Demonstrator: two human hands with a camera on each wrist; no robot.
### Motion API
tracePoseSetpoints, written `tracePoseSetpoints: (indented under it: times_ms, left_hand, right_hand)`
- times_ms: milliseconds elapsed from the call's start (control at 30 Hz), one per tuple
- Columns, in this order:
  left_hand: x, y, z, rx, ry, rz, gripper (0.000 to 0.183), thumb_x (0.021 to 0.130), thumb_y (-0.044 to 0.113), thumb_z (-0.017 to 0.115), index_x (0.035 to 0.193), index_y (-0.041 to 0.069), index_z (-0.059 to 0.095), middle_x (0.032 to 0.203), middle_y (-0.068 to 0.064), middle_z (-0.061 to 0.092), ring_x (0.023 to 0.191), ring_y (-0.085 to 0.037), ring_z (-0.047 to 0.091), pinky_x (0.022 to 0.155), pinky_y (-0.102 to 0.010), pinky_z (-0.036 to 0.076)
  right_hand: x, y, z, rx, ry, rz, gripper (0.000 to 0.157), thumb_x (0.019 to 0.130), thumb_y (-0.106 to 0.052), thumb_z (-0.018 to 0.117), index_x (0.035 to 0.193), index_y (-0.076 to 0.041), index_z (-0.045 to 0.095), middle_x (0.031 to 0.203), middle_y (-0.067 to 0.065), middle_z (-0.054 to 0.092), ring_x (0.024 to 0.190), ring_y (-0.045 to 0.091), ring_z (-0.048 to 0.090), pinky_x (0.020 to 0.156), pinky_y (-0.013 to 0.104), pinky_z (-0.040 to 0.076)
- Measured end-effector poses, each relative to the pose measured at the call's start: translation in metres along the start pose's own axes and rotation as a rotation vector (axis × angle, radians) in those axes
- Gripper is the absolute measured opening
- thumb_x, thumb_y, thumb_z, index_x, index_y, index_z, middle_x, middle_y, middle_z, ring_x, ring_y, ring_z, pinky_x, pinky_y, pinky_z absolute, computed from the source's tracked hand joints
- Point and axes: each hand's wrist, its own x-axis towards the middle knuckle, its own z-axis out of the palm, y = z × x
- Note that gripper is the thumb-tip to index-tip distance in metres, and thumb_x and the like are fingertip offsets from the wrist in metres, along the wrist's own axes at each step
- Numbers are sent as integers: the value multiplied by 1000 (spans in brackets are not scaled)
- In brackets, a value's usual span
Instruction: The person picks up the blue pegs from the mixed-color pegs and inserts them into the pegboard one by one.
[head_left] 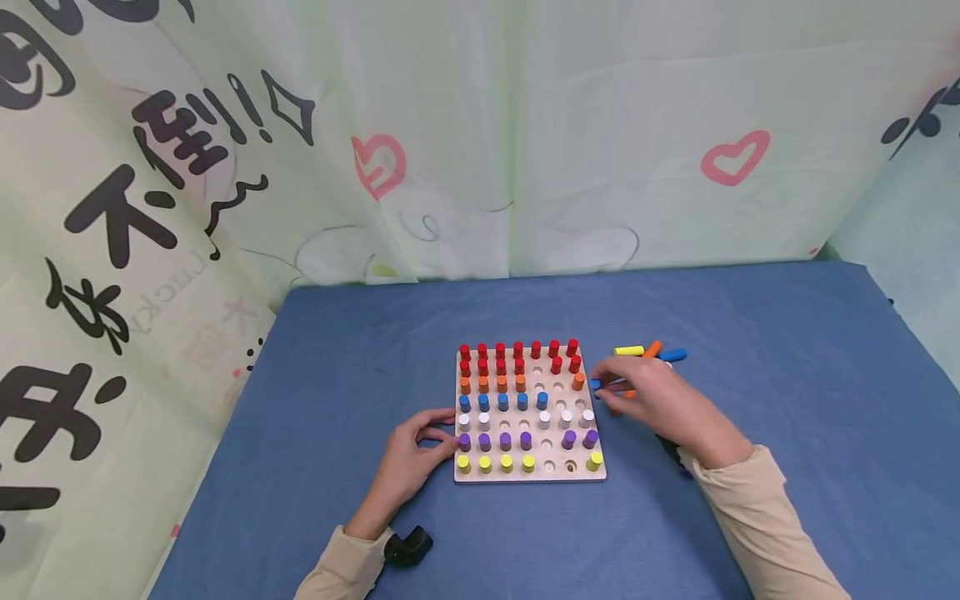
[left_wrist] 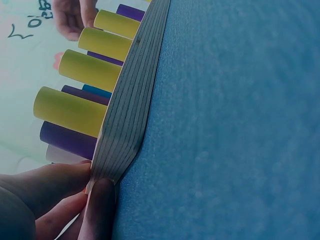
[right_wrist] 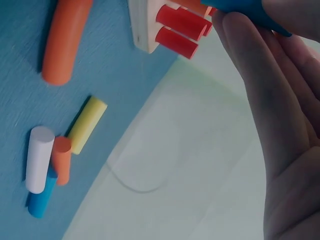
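Observation:
A wooden pegboard point(head_left: 549, 476) lies on the table, carrying rows of red, orange, blue, white, purple and yellow pegs, with several bare holes toward its middle and right. My left hand point(head_left: 412, 458) holds the board's left edge; in the left wrist view its thumb and fingers point(left_wrist: 70, 177) grip the near corner, beside a purple peg point(left_wrist: 67, 140). Just off the board's right edge, my right hand point(head_left: 660, 396) pinches a blue peg point(right_wrist: 242, 6) between thumb and fingers. Part of that peg is hidden by the hand.
Loose pegs lie right of the board: a yellow one point(head_left: 628, 351), a blue one point(head_left: 673, 355), an orange one point(head_left: 653, 348) and a white one point(right_wrist: 39, 160). Another orange peg point(right_wrist: 65, 42) lies nearer the board. A printed curtain point(head_left: 525, 167) hangs behind the blue-covered table point(head_left: 360, 350).

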Motion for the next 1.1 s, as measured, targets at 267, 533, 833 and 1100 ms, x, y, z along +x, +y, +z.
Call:
tracePoseSetpoints:
  times_ms: [267, 533, 833, 1100]
  left_hand:
    - [1, 0, 0, 5, 3, -4, 40, 91, 16, 73, 129, 8, 63, 120, -9, 66, 91, -16, 67, 74, -24, 57]
    - [0, -1, 0, 6, 2, 2, 40, 91, 16, 73, 129, 8, 63, 120, -9, 67, 90, -16, 67, 73, -23, 57]
    - [0, 0, 0, 3, 2, 3, 39, 91, 15, 72, 128, 9, 64, 116, -9, 68, 88, -16, 68, 70, -20, 56]
    - [0, 1, 0, 10, 7, -2, 39, 91, 15, 73, 128, 8, 64, 118, -9, 67, 88, -15, 67, 70, -20, 55]
  right_hand:
    - [5, -2, 5, 35, -14, 5, 23, 85, 0, 75, 107, -1, 69, 100, 8, 71, 90, 22, 72, 79, 38, 59]
    - [8, -2, 11, 66, -32, 5, 20, 86, 0, 74, 105, -2, 69, 98, 6, 71, 89, 20, 72, 78, 35, 59]
    - [13, -3, 17, 74, -41, -22, 20, 86, -1, 74, 106, -2, 68, 98, 7, 70, 89, 20, 72, 78, 34, 59]
    - [15, -6, 22, 54, -63, -9, 24, 85, -3, 76, 109, -2, 69, 100, 8, 71, 90, 20, 72, 79, 36, 59]
